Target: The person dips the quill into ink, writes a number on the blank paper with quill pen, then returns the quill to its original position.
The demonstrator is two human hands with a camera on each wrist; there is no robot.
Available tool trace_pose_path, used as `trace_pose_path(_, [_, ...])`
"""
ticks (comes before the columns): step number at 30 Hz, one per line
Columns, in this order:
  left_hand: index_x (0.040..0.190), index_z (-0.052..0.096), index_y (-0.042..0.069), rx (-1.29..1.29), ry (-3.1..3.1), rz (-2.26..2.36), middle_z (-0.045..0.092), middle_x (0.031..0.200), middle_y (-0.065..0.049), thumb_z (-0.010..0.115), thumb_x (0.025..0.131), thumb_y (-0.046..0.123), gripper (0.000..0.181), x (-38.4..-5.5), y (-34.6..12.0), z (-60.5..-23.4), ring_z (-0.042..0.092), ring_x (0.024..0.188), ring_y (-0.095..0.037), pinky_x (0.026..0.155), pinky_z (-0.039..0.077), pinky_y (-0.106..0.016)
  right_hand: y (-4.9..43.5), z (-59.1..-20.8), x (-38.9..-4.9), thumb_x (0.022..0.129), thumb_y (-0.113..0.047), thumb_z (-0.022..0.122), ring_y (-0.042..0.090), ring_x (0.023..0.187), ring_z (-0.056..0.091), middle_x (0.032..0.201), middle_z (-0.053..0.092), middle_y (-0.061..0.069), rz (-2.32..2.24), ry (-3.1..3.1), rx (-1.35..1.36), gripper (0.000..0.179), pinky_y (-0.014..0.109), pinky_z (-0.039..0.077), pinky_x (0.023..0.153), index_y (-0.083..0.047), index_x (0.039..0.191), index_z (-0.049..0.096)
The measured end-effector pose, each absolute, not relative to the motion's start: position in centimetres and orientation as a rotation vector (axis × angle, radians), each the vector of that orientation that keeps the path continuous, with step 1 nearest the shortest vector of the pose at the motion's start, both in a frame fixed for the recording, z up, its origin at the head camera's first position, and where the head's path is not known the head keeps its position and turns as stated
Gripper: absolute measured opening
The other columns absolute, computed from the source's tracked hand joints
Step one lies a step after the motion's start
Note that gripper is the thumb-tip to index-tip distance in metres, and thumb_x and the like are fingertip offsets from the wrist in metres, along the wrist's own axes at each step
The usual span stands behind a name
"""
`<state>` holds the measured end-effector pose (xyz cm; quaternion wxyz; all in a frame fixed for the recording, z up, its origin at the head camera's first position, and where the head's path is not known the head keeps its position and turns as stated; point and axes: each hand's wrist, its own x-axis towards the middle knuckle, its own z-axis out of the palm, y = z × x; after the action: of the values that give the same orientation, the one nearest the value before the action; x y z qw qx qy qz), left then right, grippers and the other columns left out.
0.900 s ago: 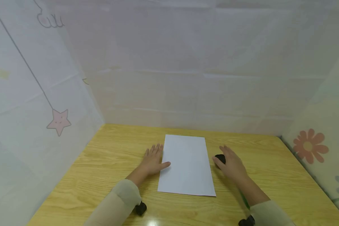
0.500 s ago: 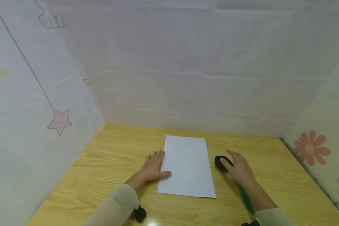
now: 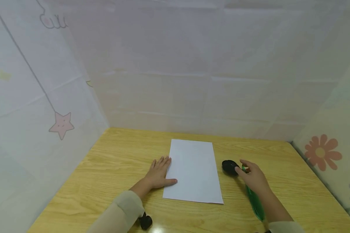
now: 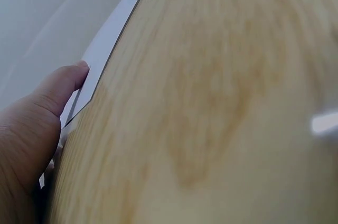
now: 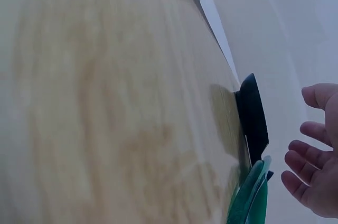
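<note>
A blank white sheet of paper lies on the table. My left hand rests at its left edge with fingers spread, the thumb on the paper; the left wrist view shows that thumb near the sheet's corner. To the right of the paper lies a tool with a rounded black head and a long, translucent green handle; its exact kind is unclear. My right hand is over the upper handle, partly hiding it. In the right wrist view the right hand's loosely bent fingers are apart from the tool.
The wooden table extends around the paper. A pale sheet with folds stands behind it, and printed side sheets rise at left and right. A black wrist device hangs below my left sleeve.
My right hand has moved right and nearer to me, uncovering more of the black head and green handle. My left hand has slid slightly nearer along the paper's edge.
</note>
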<state>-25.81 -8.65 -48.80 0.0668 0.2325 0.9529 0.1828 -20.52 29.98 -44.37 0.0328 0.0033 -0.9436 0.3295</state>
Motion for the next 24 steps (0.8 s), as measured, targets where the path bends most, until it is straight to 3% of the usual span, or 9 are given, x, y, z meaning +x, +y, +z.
trace_pose_path(14, [0.156,0.021,0.005,0.712,2.873,0.512,0.021,0.164,-0.011,0.057,0.086,0.067,0.100,-25.9,-8.8,-49.0,0.014,0.153,-0.031,0.123,0.007,-0.057,31.8,-45.5,-20.3,0.099,-0.049,0.051,0.038,0.121,0.047,0.146,0.041,0.025,1.284,-2.884,-0.145,0.069,0.044,0.051,0.085,-0.003,0.149,0.037])
trace_pose_path(19, [0.156,0.023,0.005,0.708,2.872,0.505,0.020,0.164,-0.011,0.056,0.087,0.067,0.099,-25.9,-8.8,-49.0,0.014,0.153,-0.031,0.123,0.006,-0.057,32.5,-46.0,-20.4,0.100,-0.049,0.049,0.038,0.123,0.048,0.143,0.044,0.024,1.344,-2.887,-0.185,0.068,0.045,0.051,0.089,-0.004,0.149,0.037])
trace_pose_path(24, [0.154,0.027,0.003,0.716,2.872,0.509,0.021,0.164,-0.012,0.057,0.086,0.066,0.097,-25.8,-8.8,-48.9,0.014,0.153,-0.032,0.123,0.006,-0.058,32.9,-46.5,-20.5,0.099,-0.049,0.050,0.034,0.120,0.052,0.137,0.050,0.022,1.324,-2.895,-0.237,0.067,0.035,0.051,0.085,-0.003,0.147,0.041])
